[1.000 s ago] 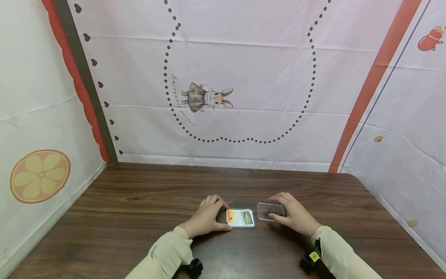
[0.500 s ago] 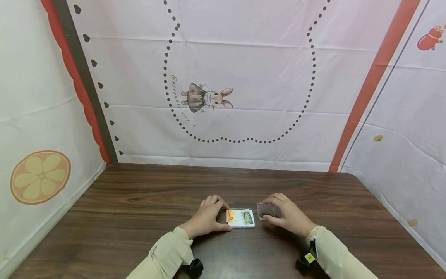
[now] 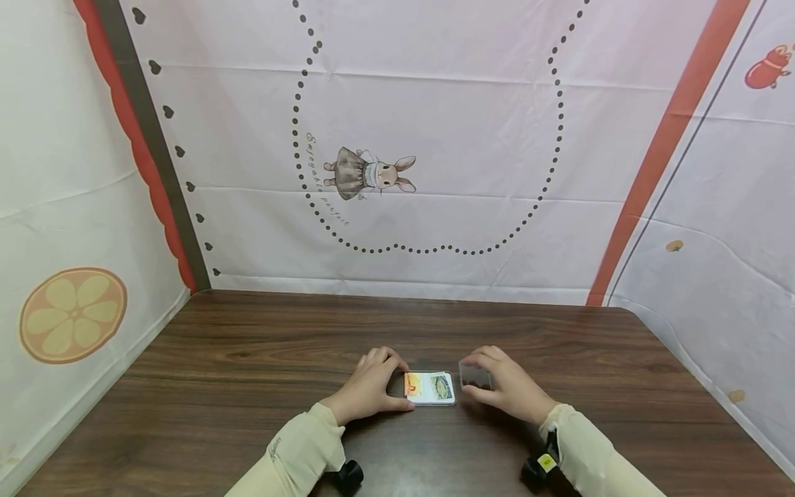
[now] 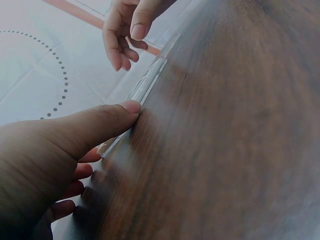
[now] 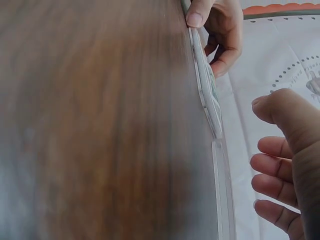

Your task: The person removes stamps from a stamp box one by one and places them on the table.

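A clear plastic case with a stack of picture cards (image 3: 430,388) lies flat on the table. My left hand (image 3: 369,386) holds the case at its left end, thumb on the near side and fingers on the far side. Just right of the case lies a clear plastic lid (image 3: 475,376), its right part hidden under my right hand (image 3: 512,386). In the right wrist view, the right thumb (image 5: 280,107) and fingers hover apart above the lid, with nothing between them. The case edge (image 4: 150,82) shows under the left thumb in the left wrist view.
The dark wood-grain table (image 3: 279,331) extends around both hands. Behind it hangs a white printed cloth (image 3: 435,124) with a rabbit figure, and more printed cloth (image 3: 68,207) borders the left and right sides. Black wrist cameras (image 3: 349,476) sit below the sleeves.
My right hand has slid left over the clear lid and now covers more of it. The lid stays about where it was. My left hand and the card case have not moved.
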A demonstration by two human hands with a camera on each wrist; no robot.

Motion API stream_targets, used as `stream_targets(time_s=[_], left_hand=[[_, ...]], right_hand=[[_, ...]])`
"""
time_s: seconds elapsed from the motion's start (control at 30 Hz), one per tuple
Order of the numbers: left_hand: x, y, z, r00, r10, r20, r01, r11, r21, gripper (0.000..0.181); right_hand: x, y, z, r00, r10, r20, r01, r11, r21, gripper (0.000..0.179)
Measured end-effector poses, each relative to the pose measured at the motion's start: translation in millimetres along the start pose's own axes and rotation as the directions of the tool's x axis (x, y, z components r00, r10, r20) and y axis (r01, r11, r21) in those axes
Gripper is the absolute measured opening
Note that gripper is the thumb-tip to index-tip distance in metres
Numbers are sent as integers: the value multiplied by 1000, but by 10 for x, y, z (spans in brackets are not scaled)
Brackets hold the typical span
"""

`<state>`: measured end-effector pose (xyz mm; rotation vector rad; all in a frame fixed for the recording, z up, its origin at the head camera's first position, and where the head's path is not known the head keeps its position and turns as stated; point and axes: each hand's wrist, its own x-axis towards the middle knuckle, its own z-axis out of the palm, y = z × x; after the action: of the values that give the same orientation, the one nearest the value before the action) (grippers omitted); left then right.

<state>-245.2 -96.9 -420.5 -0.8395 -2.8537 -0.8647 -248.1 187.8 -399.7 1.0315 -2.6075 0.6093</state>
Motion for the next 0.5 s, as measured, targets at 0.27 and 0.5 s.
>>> stream_targets(time_s=[0.27, 0.5], left_hand=[[-3, 6, 0, 1000, -5, -4, 5, 1000, 6, 52], [-3, 12, 1, 1000, -1, -12, 1, 1000, 12, 52]], right_hand=[[24, -37, 41, 1000, -1, 9, 1, 1000, 11, 34], [26, -43, 50, 1000, 3, 24, -4, 999, 32, 34]])
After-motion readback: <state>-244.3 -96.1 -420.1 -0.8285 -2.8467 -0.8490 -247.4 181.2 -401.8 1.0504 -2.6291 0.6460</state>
